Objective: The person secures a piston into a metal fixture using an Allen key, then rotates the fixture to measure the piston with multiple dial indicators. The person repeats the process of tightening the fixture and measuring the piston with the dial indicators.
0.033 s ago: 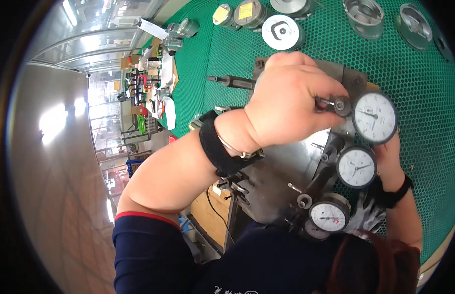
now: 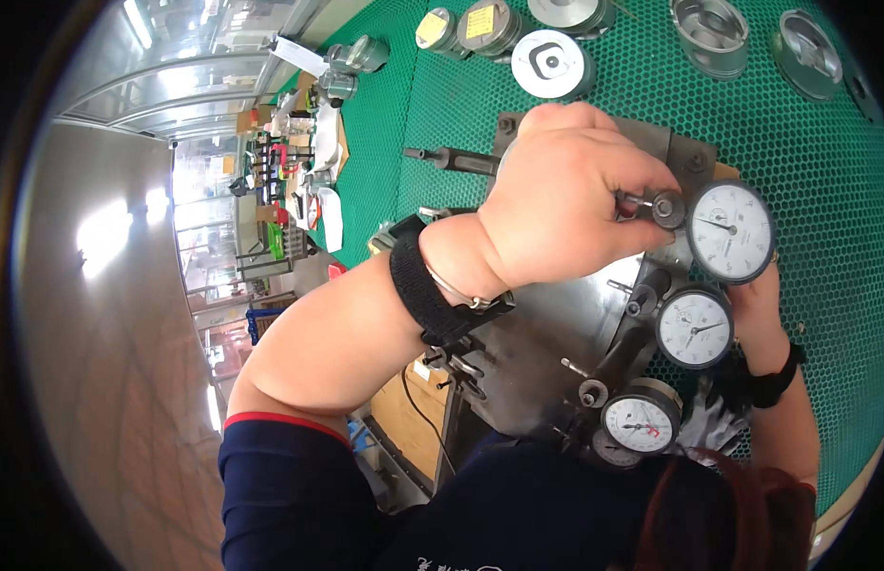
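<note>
With fingers and thumb closed, my left hand (image 2: 573,195) grips a dark metal gauge holder (image 2: 666,208) that has a small cross pin. Right beside these fingertips is a large round dial gauge (image 2: 730,231) with a white face. My right hand (image 2: 754,300) reaches up behind that gauge, its fingers hidden by the dial. Two more dial gauges, a middle one (image 2: 694,327) and a lower one (image 2: 642,422), sit on dark rods nearer my body. A grey metal plate (image 2: 546,333) lies under my left wrist.
Several metal pistons stand at the back, one with a white top (image 2: 548,64) and a hollow one (image 2: 709,36). A green perforated mat (image 2: 832,247) covers the bench. Grey gloves (image 2: 718,419) lie near the lower gauge. A dark rod (image 2: 451,160) sticks out leftward from the fixture.
The whole view has shifted very slightly. Both hands keep their places at the upper gauge.
</note>
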`<action>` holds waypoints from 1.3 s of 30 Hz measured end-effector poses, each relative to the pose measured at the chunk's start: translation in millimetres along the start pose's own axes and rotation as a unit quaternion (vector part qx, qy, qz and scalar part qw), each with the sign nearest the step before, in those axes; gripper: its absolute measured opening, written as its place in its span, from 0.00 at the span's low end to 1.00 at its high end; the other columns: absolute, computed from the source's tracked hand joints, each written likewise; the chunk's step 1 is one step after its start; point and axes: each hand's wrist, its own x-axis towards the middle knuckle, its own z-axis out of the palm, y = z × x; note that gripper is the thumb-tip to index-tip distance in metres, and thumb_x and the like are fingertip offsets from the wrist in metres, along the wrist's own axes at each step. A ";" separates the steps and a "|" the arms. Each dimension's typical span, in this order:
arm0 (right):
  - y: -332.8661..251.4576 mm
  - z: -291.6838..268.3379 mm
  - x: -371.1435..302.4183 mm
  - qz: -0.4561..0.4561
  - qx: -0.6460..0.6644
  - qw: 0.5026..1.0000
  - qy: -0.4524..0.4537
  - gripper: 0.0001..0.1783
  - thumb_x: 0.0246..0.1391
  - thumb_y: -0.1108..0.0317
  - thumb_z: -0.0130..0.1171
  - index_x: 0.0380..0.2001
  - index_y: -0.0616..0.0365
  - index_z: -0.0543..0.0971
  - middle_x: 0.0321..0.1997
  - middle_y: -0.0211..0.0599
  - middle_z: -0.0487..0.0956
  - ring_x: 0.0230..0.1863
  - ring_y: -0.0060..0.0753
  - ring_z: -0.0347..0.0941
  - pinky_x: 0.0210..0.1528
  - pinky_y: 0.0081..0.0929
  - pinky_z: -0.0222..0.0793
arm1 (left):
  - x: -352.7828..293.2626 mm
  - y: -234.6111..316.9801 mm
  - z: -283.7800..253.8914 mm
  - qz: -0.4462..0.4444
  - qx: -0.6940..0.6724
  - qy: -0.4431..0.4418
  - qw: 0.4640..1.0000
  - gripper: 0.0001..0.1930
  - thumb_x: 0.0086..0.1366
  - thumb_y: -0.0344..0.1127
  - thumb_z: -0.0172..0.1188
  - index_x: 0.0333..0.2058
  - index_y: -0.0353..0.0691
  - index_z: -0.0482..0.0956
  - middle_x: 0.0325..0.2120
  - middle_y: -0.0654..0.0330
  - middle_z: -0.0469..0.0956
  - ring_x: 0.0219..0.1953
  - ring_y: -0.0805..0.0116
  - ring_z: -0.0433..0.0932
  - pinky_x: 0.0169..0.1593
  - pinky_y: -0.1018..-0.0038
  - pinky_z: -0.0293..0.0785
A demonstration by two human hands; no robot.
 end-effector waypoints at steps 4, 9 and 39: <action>-3.4 -4.6 -1.8 0.018 -0.017 0.999 -0.045 0.18 0.67 0.66 0.39 0.52 0.66 0.70 0.45 0.37 0.77 0.44 0.24 0.72 0.46 0.23 0.68 | -2.6 -0.4 0.7 -0.004 0.006 -0.014 1.000 0.17 0.41 0.38 0.73 0.35 0.50 0.84 0.22 0.71 0.75 0.32 0.67 0.71 0.43 0.71 0.64; -9.1 -0.7 -2.9 0.051 0.021 0.998 -0.035 0.18 0.67 0.66 0.41 0.54 0.65 0.69 0.44 0.34 0.77 0.42 0.20 0.71 0.43 0.19 0.67 | -2.1 0.6 1.8 0.008 0.019 -0.001 1.000 0.17 0.41 0.38 0.73 0.34 0.50 0.84 0.22 0.69 0.75 0.32 0.65 0.72 0.43 0.70 0.64; -75.2 12.2 8.0 0.421 0.669 0.604 0.102 0.16 0.66 0.55 0.42 0.26 0.50 0.65 0.14 0.18 0.57 0.11 0.12 0.46 0.10 0.12 0.41 | 5.7 4.9 1.1 -0.030 0.017 -0.111 0.993 0.21 0.39 0.26 0.68 0.37 0.35 0.79 0.28 0.62 0.75 0.40 0.63 0.69 0.46 0.70 0.66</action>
